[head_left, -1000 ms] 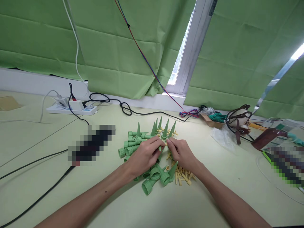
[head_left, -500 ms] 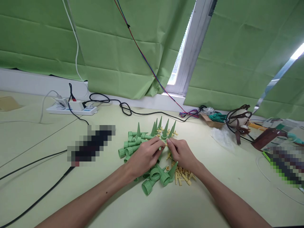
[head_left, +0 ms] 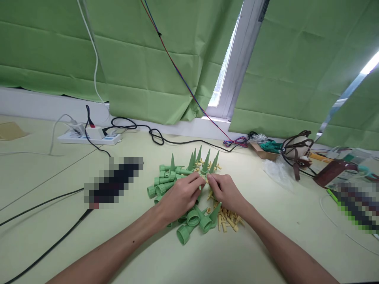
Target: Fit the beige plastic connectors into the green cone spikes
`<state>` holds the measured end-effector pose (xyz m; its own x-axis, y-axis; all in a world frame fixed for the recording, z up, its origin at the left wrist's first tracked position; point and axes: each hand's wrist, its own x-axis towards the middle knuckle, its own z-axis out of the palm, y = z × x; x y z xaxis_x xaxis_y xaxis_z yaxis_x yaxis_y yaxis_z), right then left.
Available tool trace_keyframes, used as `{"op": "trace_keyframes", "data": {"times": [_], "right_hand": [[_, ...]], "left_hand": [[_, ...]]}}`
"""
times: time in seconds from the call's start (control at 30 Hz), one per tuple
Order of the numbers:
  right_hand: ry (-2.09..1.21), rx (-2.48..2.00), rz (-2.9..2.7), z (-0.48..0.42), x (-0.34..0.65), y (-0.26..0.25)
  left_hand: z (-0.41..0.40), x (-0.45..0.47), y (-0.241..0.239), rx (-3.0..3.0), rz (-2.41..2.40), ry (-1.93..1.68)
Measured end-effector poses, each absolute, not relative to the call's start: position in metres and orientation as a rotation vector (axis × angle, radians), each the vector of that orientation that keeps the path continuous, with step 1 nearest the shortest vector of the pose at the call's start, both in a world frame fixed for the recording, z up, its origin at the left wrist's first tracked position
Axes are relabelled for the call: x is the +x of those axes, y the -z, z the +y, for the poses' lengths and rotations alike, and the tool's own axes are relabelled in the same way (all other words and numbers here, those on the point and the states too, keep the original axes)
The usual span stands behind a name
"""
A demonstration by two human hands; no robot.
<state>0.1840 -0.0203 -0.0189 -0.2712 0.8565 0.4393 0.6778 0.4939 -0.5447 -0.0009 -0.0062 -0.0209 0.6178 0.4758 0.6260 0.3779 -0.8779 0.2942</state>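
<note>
My left hand (head_left: 186, 193) is closed in a pinch above the pile, and a bit of a green plastic spike (head_left: 200, 188) shows under its fingertips. Against it, my right hand (head_left: 224, 189) pinches a small yellow T-shaped piece (head_left: 207, 181), mostly hidden by the fingers. Hollow green spikes with wide threaded ends (head_left: 183, 234) lie around and under my left hand. Several more green cones (head_left: 206, 161) stand point up just beyond the fingertips. Loose yellow T-shaped pieces (head_left: 229, 221) are heaped below my right hand, with others among the standing cones.
A white power strip (head_left: 89, 136) and black cable (head_left: 183, 141) run along the back. To the left lies a blurred dark object (head_left: 114, 179). A clear plastic bag (head_left: 276, 171), an open cardboard box (head_left: 263, 152) and a brown item (head_left: 336, 173) are at right.
Both hands stay pinched together at nearly the same spot. A green tip now shows below my left fingers. The view has shifted very slightly.
</note>
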Motion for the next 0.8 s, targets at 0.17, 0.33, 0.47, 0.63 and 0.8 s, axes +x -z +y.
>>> {"op": "trace_keyframes", "data": {"times": [0.17, 0.33, 0.47, 0.63, 0.8], "right_hand": [[-0.349, -1.271, -1.992, -0.0202, 0.1828, 0.0186], [-0.375, -1.238, -1.906, -0.0188, 0.1826, 0.0187], [-0.324, -1.214, -1.838, -0.0196, 0.1834, 0.0174], [-0.271, -1.191, -1.798, -0.022, 0.1829, 0.0155], [-0.25, -1.134, -1.807, -0.0232, 0.1819, 0.0152]], "left_hand": [[-0.0076, -0.0004, 0.0181, 2.668, 0.731, -1.124], [-0.0092, 0.0003, 0.0154, 2.558, 0.768, -1.212], [-0.0086, 0.0011, 0.0143, 2.494, 0.808, -1.284], [-0.0076, 0.0012, 0.0149, 2.513, 0.802, -1.323], [-0.0071, -0.0006, 0.0173, 2.631, 0.773, -1.294]]}}
